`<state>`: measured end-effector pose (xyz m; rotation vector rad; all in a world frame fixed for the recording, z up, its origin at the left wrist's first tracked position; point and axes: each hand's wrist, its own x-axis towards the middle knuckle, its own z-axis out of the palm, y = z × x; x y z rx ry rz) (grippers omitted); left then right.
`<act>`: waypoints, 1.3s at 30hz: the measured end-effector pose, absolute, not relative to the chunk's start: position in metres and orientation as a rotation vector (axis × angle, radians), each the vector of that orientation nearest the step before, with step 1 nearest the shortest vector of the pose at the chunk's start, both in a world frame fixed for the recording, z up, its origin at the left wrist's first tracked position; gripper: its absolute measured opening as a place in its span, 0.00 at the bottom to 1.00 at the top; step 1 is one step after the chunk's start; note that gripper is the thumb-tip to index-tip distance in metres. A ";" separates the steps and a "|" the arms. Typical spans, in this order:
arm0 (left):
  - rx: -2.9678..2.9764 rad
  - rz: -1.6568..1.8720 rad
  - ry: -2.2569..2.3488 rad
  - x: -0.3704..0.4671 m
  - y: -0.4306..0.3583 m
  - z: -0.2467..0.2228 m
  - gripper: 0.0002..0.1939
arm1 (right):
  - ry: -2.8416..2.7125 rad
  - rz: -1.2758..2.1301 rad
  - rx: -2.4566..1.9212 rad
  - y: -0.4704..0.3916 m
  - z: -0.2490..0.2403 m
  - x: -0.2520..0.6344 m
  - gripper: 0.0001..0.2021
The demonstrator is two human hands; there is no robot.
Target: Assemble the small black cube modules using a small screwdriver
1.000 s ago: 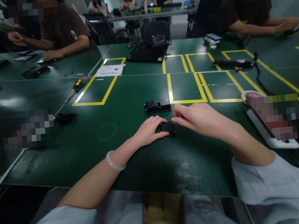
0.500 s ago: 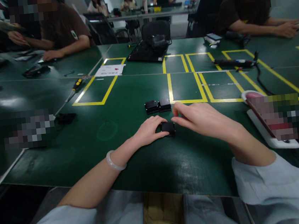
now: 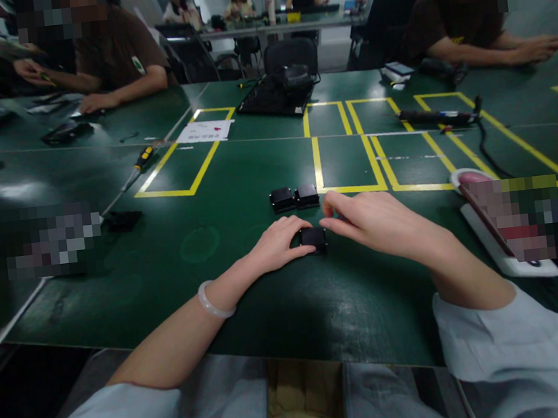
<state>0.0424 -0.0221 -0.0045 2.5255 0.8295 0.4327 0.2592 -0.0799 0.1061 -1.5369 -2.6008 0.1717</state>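
Observation:
On the green table, my left hand (image 3: 281, 242) has its thumb and fingers closed around the left side of a small black box-shaped block (image 3: 314, 238). At the block's right edge is my right hand (image 3: 372, 220), fingers curled in and thumb close to the block's corner. Whatever its fingertips may hold is hidden or too small to make out. Just beyond, two similar black blocks, a left one (image 3: 282, 198) and a right one (image 3: 306, 195), stand side by side.
A phone (image 3: 502, 219) leans on a white stand at right. Behind lie an electric screwdriver (image 3: 439, 117) with its cable, yellow tape outlines (image 3: 317, 165) and a black flat panel (image 3: 267, 98). A yellow-black screwdriver (image 3: 144, 158) and a paper sheet (image 3: 205, 131) are left. Co-workers sit opposite.
My hands and the black blocks look unchanged. Across the table, the co-workers' hands at left and right have shifted slightly.

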 end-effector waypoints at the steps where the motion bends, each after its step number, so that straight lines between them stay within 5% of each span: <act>1: 2.524 0.427 0.828 0.042 -0.022 -0.004 0.20 | -2.610 0.159 -1.545 -0.080 0.106 0.259 0.11; 39: 2.526 0.420 0.842 0.042 -0.022 -0.005 0.20 | -2.592 0.229 -1.492 -0.081 0.107 0.259 0.08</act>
